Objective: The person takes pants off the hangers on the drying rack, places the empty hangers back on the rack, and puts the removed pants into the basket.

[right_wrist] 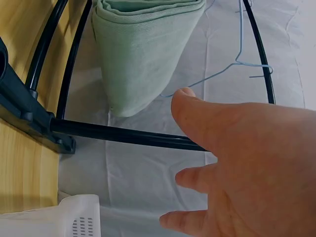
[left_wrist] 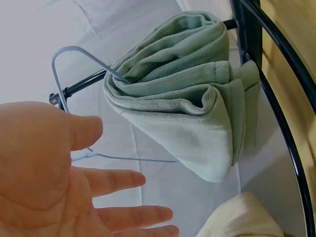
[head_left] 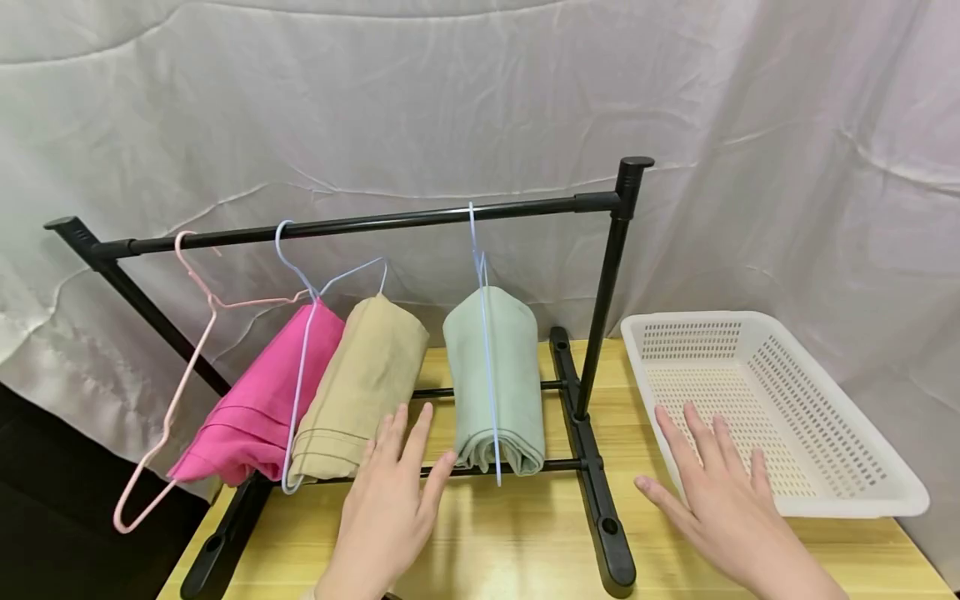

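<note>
My left hand (head_left: 393, 492) is held with straight fingers in front of the rack, between the khaki folded cloth and the pale green one, holding nothing. Fingers spread, my right hand (head_left: 720, 500) hovers by the near left side of a white plastic basket (head_left: 847, 417). The pale green folded cloth (head_left: 491, 367) hangs over a blue hanger (left_wrist: 79, 49) on the rack's top bar. Left of it, khaki cloth (head_left: 367, 375) and pink cloth (head_left: 262, 400) hang from a second blue hanger (head_left: 303, 367) and a pink hanger (head_left: 168, 417).
A black garment rack (head_left: 375, 222) stands on the wooden table (head_left: 487, 550), its right foot (head_left: 600, 508) between my hands. Behind it falls a grey-white curtain (head_left: 450, 100). The basket lies right of the rack, with nothing visible inside it.
</note>
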Demonstrator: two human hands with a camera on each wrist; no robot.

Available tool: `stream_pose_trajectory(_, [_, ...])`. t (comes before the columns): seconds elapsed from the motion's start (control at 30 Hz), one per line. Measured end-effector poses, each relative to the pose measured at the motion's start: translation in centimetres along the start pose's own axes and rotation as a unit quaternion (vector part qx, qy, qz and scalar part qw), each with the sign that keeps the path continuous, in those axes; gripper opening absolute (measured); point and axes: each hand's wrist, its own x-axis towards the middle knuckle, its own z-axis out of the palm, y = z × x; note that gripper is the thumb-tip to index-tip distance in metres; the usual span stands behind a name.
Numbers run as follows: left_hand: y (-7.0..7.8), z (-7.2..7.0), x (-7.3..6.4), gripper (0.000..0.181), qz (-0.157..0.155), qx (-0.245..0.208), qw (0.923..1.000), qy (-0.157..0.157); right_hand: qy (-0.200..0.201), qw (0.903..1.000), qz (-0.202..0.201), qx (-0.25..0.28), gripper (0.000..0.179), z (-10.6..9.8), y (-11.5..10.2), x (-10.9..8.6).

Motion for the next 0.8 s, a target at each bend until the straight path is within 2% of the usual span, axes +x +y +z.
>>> stream_pose_trajectory(0.23, [0.0, -0.7, 0.8, 0.058, 0.02, -0.06, 0.9973, 0.037, 0.022, 0.9992, -0.034, 0.006, 0.086, -0.6, 0.0, 1.2])
stream_pose_trajectory(0.43, [0.1, -1.1, 2.3, 0.053, 0.047, -0.121, 0.9895, 0.065, 0.07, 0.992, -0.099, 0.034, 0.079, -1.2, 0.0, 3.5])
stream_pose_trajectory(0.53, [0.4, -1.4, 3.2, 0.054, 0.052, -0.152, 0.9855, 0.055, 0.069, 0.9882, -0.115, 0.073, 0.076, -1.4, 0.2, 5.1])
stream_pose_trajectory(0.6, [0.6, -1.6, 3.8, 0.055, 0.05, -0.172, 0.9828, 0.043, 0.057, 0.9873, -0.109, 0.101, 0.076, -1.5, 0.3, 6.1])
stream_pose_trajectory(0.8, [1.1, -1.7, 5.6, 0.052, 0.04, -0.255, 0.9661, 0.014, 0.043, 0.9803, -0.092, 0.17, 0.074, -1.2, 0.2, 9.4])
